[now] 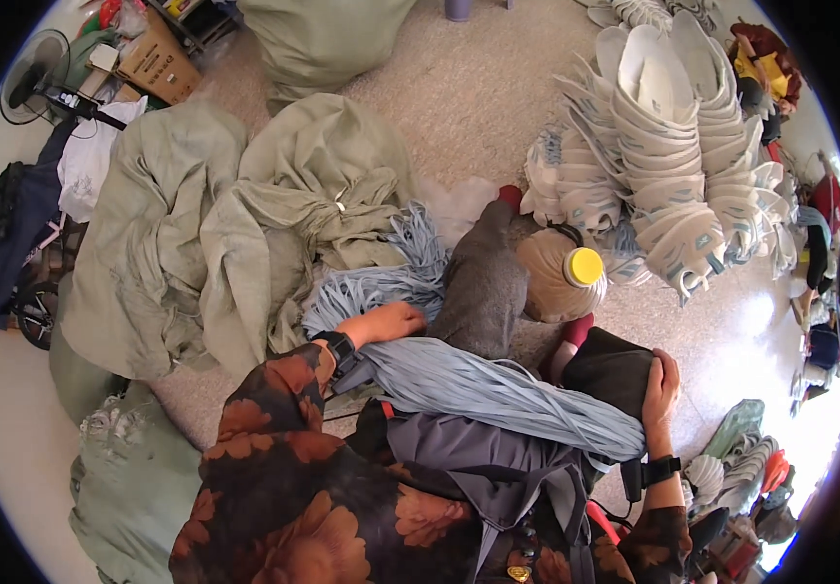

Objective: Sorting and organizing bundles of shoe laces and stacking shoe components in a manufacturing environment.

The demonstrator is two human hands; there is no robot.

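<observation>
A long bundle of light blue laces (pixel 508 389) lies across my lap, slanting down to the right. At its left end my left hand (pixel 388 321) has its fingers curled in on the laces, between the bundle and a loose heap of the same laces (pixel 381 282). My right hand (pixel 661 389) is at the bundle's right end, fingers stretched out along the dark cloth over my knee (pixel 605 365), palm beside the lace ends. Whether its hidden side touches the laces, I cannot tell. Both wrists wear black straps.
Green-grey sacks (pixel 303 195) lie ahead left, with another sack (pixel 133 477) at my left side. Ahead stands a brownish plastic jar (pixel 551 287) with a yellow lid. Tall stacks of white shoe uppers (pixel 663 146) fill the far right. A fan (pixel 36 78) stands far left.
</observation>
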